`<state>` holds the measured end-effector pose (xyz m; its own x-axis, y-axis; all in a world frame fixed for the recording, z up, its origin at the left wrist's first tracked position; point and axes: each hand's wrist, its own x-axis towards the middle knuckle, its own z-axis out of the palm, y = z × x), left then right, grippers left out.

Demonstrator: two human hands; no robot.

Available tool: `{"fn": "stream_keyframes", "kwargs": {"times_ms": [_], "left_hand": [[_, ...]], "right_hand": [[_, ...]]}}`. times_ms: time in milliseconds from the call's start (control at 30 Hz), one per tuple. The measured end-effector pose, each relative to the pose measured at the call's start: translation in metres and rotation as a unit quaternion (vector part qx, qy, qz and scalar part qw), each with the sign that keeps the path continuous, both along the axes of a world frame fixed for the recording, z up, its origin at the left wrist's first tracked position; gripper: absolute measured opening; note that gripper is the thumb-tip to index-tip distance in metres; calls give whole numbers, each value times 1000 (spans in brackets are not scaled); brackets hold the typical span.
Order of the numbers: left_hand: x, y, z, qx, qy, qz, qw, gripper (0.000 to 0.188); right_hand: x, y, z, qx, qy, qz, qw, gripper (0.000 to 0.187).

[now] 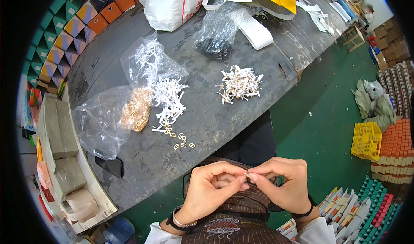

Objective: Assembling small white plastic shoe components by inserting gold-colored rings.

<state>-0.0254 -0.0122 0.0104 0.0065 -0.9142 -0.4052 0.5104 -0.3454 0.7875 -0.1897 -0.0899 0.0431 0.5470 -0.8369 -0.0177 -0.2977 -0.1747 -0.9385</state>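
Above my lap, in front of the table edge, my left hand (214,187) and my right hand (285,184) meet fingertip to fingertip. Both are closed in a pinch on one small, shiny buckle-like piece (247,175), mostly hidden by the fingers. On the table beyond them lie several loose gold buckles (183,139). More gold buckles (137,110) spill from a clear plastic bag (101,123). Beside these, white strap pieces (168,98) trail out of another clear bag (144,60). Farther right is a heap of white straps with gold-coloured bits among them (239,84).
A black phone (109,166) lies at the table's left edge. Toward the back are a clear bag with black contents (214,43), a white sack (170,6) and a yellow-and-white bag (274,0). Stacked boxes (64,41) line the far left; a yellow crate (366,141) stands right.
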Motion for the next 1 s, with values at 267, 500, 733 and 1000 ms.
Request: {"fn": "stream_keyframes", "kwargs": {"times_ms": [267,500,733,1000], "left_hand": [[3,0,0,-4,-1,-17,1000,14],[4,1,1,15,9,-22,1000,15],[6,0,1,9,-1,-34,999,15],[8,1,0,-1,36,-35,999,16]], "right_hand": [[-5,-7,1,86,3,31,996,8],[-3,-8,-1,115,-8,31,993,9],[-1,-14,3,189,-11,36,981,13],[1,-16,-2,189,-38,73,979,14]]}}
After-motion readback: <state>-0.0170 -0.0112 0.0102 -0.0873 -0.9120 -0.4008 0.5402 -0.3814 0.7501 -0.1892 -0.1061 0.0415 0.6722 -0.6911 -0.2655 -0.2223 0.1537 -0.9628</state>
